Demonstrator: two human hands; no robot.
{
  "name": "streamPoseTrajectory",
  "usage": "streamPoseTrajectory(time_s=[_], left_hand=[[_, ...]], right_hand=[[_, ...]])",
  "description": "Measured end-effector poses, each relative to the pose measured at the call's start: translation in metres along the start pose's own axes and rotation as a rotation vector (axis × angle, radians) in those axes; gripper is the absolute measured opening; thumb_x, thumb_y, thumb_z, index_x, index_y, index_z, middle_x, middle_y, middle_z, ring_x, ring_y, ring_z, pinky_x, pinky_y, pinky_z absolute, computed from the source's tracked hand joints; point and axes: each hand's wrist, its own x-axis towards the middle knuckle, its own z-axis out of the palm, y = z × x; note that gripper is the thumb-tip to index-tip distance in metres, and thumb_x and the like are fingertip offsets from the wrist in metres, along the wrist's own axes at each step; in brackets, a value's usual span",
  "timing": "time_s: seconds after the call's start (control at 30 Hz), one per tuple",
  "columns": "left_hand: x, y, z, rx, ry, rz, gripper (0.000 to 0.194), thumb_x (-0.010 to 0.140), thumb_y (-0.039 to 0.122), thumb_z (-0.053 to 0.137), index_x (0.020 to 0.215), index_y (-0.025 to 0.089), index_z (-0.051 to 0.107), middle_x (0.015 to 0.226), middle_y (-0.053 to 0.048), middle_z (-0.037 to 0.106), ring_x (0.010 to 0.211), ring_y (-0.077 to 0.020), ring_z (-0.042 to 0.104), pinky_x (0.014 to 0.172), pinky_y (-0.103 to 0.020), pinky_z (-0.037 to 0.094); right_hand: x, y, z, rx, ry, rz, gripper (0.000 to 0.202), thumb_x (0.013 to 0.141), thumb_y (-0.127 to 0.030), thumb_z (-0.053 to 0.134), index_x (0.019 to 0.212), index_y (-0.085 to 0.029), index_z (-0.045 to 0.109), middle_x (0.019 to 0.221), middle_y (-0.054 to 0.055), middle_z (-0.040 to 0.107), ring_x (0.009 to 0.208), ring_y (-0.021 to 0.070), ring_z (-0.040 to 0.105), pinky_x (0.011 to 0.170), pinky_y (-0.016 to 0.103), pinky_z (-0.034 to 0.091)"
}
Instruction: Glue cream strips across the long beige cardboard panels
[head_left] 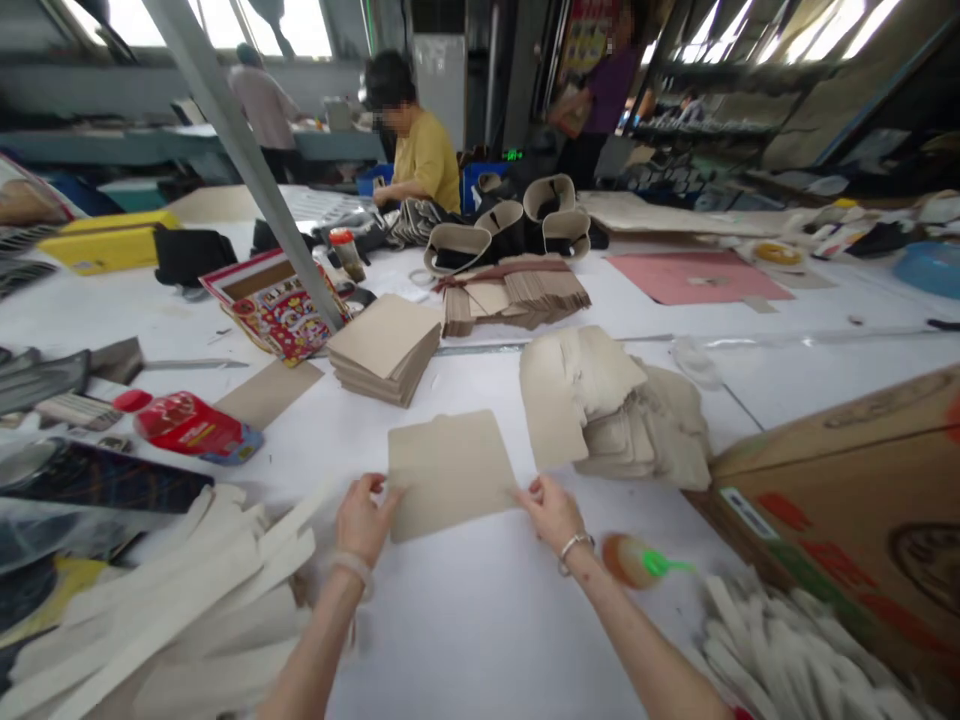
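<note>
A flat beige sheet (pixel 452 472), roughly rectangular with a small tab on its far edge, is stretched between my two hands over the white table. My left hand (pixel 365 517) pinches its left edge between thumb and fingers. At the opposite edge my right hand (pixel 551 510) grips the sheet in the same way. Just beyond it lies a stack of beige rectangular pieces (pixel 384 345). To the right sits an untidy pile of beige cut pieces (pixel 611 400), close to the sheet but apart from it.
A cardboard box (pixel 847 470) stands at the right. Beside my right wrist lies an amber bottle with a green nozzle (pixel 630 560). Pale strips (pixel 202 600) heap up at the left, near a red pouch (pixel 195 425). A slanted metal pole (pixel 247 150) crosses the left. A co-worker (pixel 427 150) sits opposite.
</note>
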Motion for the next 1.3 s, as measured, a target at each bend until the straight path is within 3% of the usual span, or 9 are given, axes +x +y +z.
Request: streamPoseTrajectory(time_s=[0.13, 0.27, 0.4, 0.53, 0.67, 0.9, 1.03, 1.13, 1.3], left_hand=[[-0.088, 0.001, 0.001, 0.068, -0.325, 0.218, 0.025, 0.076, 0.042, 0.05, 0.09, 0.021, 0.056, 0.094, -0.001, 0.059, 0.074, -0.0129, 0.054, 0.071, -0.025, 0.038], [-0.183, -0.007, 0.012, 0.137, -0.67, 0.22, 0.014, 0.075, 0.029, 0.052, 0.085, 0.021, 0.058, 0.091, -0.001, 0.058, 0.085, -0.0146, 0.054, 0.074, -0.025, 0.037], [-0.235, -0.011, 0.023, 0.257, -0.754, 0.212, 0.015, 0.076, 0.019, 0.046, 0.086, 0.02, 0.057, 0.097, -0.003, 0.057, 0.09, -0.0163, 0.051, 0.077, -0.028, 0.035], [-0.247, -0.008, 0.026, 0.364, -0.718, 0.219, 0.021, 0.079, 0.016, 0.037, 0.089, 0.017, 0.055, 0.097, -0.006, 0.057, 0.092, -0.0199, 0.05, 0.08, -0.033, 0.033], [-0.245, -0.009, 0.023, 0.259, -0.772, 0.174, 0.018, 0.078, 0.016, 0.04, 0.089, 0.018, 0.054, 0.092, -0.004, 0.059, 0.088, -0.0176, 0.052, 0.078, -0.029, 0.034], [-0.246, -0.013, 0.011, 0.021, -0.77, 0.247, 0.013, 0.075, 0.013, 0.042, 0.075, 0.02, 0.053, 0.086, -0.002, 0.058, 0.085, -0.0144, 0.051, 0.074, -0.024, 0.035], [-0.245, -0.02, 0.013, 0.065, -0.796, 0.176, 0.016, 0.079, 0.015, 0.036, 0.078, 0.019, 0.052, 0.085, -0.003, 0.059, 0.08, -0.0141, 0.053, 0.071, -0.024, 0.037], [-0.244, -0.025, 0.018, 0.091, -0.855, 0.129, 0.021, 0.083, 0.019, 0.032, 0.093, 0.02, 0.05, 0.088, -0.003, 0.062, 0.082, -0.014, 0.057, 0.073, -0.024, 0.039], [-0.245, -0.022, 0.015, 0.097, -0.777, 0.227, 0.025, 0.085, 0.024, 0.032, 0.088, 0.022, 0.056, 0.093, -0.004, 0.06, 0.09, -0.0159, 0.054, 0.079, -0.027, 0.039]], right_hand=[[-0.065, 0.029, -0.014, -0.16, -0.182, -0.092, 0.017, 0.076, -0.035, 0.052, 0.07, -0.019, 0.054, 0.061, -0.002, 0.059, 0.057, 0.011, 0.053, 0.055, 0.022, 0.034], [-0.143, 0.051, -0.012, -0.339, -0.421, -0.132, 0.01, 0.075, -0.027, 0.053, 0.07, -0.019, 0.057, 0.07, -0.001, 0.061, 0.068, 0.0127, 0.052, 0.062, 0.024, 0.033], [-0.193, 0.055, 0.001, -0.459, -0.447, -0.215, 0.003, 0.076, -0.021, 0.054, 0.077, -0.019, 0.056, 0.084, 0.002, 0.059, 0.083, 0.0162, 0.05, 0.071, 0.025, 0.033], [-0.21, 0.053, 0.012, -0.566, -0.427, -0.291, 0.005, 0.078, -0.02, 0.053, 0.082, -0.018, 0.056, 0.094, 0.007, 0.057, 0.091, 0.0208, 0.047, 0.077, 0.03, 0.033], [-0.213, 0.058, 0.014, -0.567, -0.422, -0.304, 0.007, 0.08, -0.021, 0.05, 0.084, -0.018, 0.055, 0.094, 0.007, 0.057, 0.09, 0.0209, 0.045, 0.078, 0.032, 0.032], [-0.207, 0.058, 0.003, -0.454, -0.541, -0.364, 0.013, 0.082, -0.026, 0.05, 0.076, -0.019, 0.059, 0.086, 0.003, 0.057, 0.089, 0.0181, 0.045, 0.077, 0.028, 0.031], [-0.202, 0.056, 0.001, -0.479, -0.552, -0.437, 0.012, 0.082, -0.019, 0.047, 0.079, -0.017, 0.058, 0.092, 0.005, 0.058, 0.09, 0.0182, 0.047, 0.077, 0.028, 0.031], [-0.198, 0.058, 0.002, -0.521, -0.644, -0.453, 0.015, 0.082, -0.014, 0.043, 0.085, -0.016, 0.057, 0.087, 0.006, 0.062, 0.084, 0.0182, 0.052, 0.074, 0.029, 0.032], [-0.204, 0.059, -0.002, -0.46, -0.748, -0.489, 0.019, 0.083, -0.013, 0.037, 0.081, -0.018, 0.056, 0.08, 0.004, 0.062, 0.075, 0.0161, 0.054, 0.067, 0.026, 0.033]])
